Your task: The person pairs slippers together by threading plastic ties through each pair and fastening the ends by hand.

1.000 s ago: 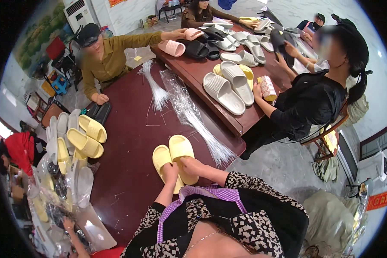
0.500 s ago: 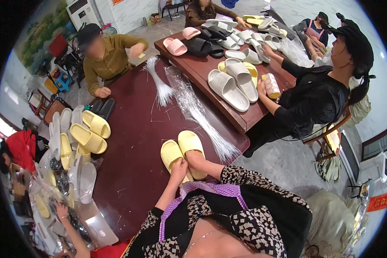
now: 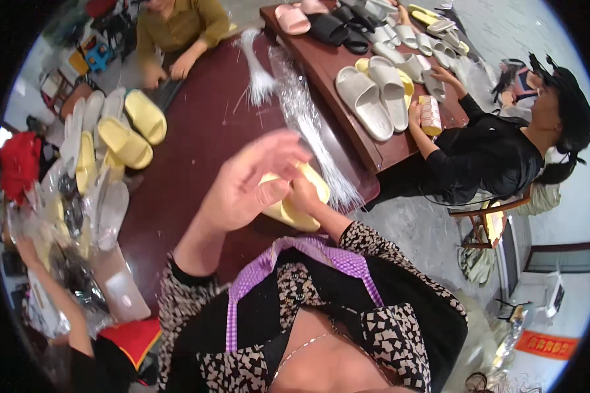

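Observation:
Just in front of me over the dark red table is a pair of yellow slide slippers. My right hand grips the pair at the strap opening, its fingers partly hidden. Raised above the slippers, my left hand is open and empty, its fingers spread and slightly blurred. It covers much of the pair from view.
A bundle of white ties and a plastic-wrapped bundle lie beyond. Yellow slippers and grey ones pile up at left. Grey slippers fill the right-hand table, where a person in black sits. Others sit around.
My left hand has let go of the yellow slipper and lifted up, opening above the pair. My right hand stays at the slippers. The view has shifted.

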`<action>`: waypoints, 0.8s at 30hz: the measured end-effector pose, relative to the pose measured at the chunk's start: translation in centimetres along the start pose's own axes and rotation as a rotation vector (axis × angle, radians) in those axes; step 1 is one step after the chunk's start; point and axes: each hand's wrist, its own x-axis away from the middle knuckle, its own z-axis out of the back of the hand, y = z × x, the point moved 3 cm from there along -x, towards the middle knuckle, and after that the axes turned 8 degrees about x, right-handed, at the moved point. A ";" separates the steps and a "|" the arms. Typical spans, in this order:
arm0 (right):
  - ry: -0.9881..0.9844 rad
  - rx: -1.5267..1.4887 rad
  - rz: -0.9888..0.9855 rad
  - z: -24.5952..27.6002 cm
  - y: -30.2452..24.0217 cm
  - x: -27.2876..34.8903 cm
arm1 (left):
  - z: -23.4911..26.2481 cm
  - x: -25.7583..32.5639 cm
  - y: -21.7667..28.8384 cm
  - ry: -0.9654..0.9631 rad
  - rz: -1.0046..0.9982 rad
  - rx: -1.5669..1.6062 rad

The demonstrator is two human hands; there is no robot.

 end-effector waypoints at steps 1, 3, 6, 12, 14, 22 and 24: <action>0.036 -0.019 0.026 0.6 0.1 -0.1 | -1.2 -0.7 2.2 -0.110 -0.060 0.120; 0.060 0.004 0.039 2.2 1.0 -1.0 | -1.9 -1.9 4.1 -0.081 -0.138 0.064; 0.115 0.021 0.110 4.2 2.7 -0.4 | -1.4 -2.1 3.5 -0.038 -0.167 0.082; 0.263 0.055 0.069 11.0 2.7 0.4 | 2.0 -4.8 6.5 -0.079 -0.338 -0.040; 0.255 0.132 -0.046 12.6 4.5 0.5 | 3.1 -5.5 7.5 -0.099 -0.398 -0.096; 0.459 0.433 -0.102 19.1 9.9 -1.6 | 5.5 -6.1 9.4 -0.144 -0.432 -0.204; 0.431 0.449 -0.152 19.8 11.6 -3.3 | 4.9 -6.5 8.6 -0.162 -0.402 -0.170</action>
